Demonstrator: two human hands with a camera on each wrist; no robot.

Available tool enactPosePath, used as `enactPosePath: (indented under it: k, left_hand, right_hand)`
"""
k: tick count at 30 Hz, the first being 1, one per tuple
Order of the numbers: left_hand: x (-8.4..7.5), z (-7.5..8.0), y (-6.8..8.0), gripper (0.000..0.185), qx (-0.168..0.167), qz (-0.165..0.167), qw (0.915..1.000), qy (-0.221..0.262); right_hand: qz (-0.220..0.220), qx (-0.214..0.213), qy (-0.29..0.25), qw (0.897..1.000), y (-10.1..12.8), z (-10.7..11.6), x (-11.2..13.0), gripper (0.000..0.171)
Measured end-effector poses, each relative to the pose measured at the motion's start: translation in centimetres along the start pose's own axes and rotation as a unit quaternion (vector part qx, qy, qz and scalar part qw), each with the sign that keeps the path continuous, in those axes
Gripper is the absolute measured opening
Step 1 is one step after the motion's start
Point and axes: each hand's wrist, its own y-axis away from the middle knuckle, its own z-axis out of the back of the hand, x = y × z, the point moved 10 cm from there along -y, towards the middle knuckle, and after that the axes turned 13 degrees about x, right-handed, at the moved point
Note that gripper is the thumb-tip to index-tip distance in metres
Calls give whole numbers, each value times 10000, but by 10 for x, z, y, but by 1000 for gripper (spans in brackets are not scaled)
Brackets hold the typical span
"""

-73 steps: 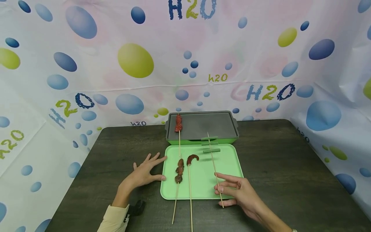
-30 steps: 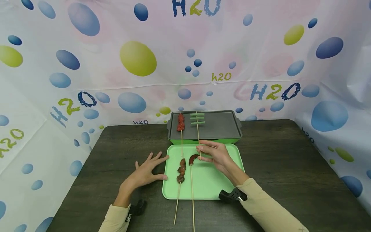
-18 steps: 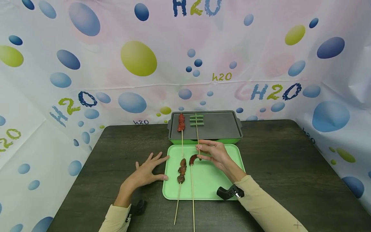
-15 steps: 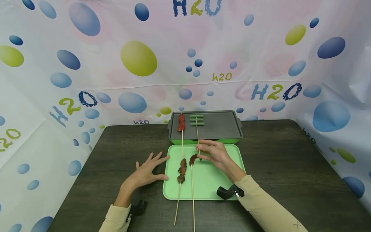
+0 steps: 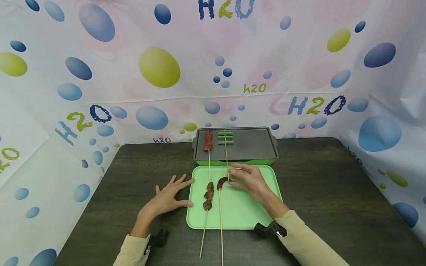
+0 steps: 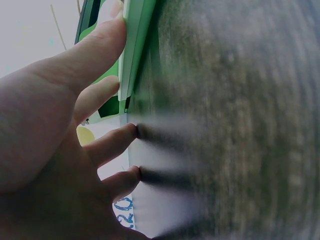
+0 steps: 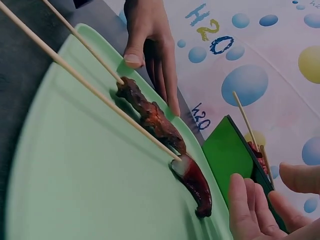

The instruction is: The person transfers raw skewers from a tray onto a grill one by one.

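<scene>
My left hand (image 5: 168,197) lies with spread fingers at the left edge of the green tray (image 5: 246,214), thumb and a fingertip touching its rim. My right hand (image 5: 249,179) hovers over the tray's far part, fingers loosely apart beside the stick of a green vegetable skewer (image 5: 225,137). The green pieces lie on the dark griddle (image 5: 254,144), while the stick reaches back over the tray. Thumb and fingers (image 7: 240,202) stand apart in the right wrist view. Below that hand, a curled dark-red skewer (image 5: 222,182) and a brown meat skewer (image 5: 208,195) lie on the tray.
A red meat skewer (image 5: 208,140) lies at the griddle's left, its stick reaching over the tray. Two sticks project past the tray's near edge. Dark wooden table (image 5: 332,192) surrounds everything, with a bubble-printed curtain (image 5: 213,74) behind.
My right hand has carried the green skewer from the tray's right side up onto the griddle, then loosened its fingers and drawn slightly right. The left hand has stayed put.
</scene>
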Motion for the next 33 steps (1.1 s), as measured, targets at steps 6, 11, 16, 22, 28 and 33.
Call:
enactPosePath:
  k: [6,11,16,22,28,33]
  left_hand:
    - [-1,0,0,86,-1,-37,10000,-44]
    - [0,0,-1,86,8,-33,10000,-56]
    - [1,0,-1,86,-9,-43,10000,-77]
    - [2,-1,-1,86,7,-29,10000,-85]
    - [2,-1,-1,85,5,-16,10000,-68]
    - [3,-1,-1,85,14,-31,10000,-43]
  right_hand:
    - [-210,-7,9,9998,23,3,-13,56]
    - [-351,258,119,9990,40,2,-18,60]
    - [-478,433,88,9979,56,1,-21,65]
    - [-579,787,69,9952,77,-5,-26,70]
    - [-680,1077,101,9918,97,-9,-33,69]
    - [-779,1431,24,9866,111,-16,-39,65]
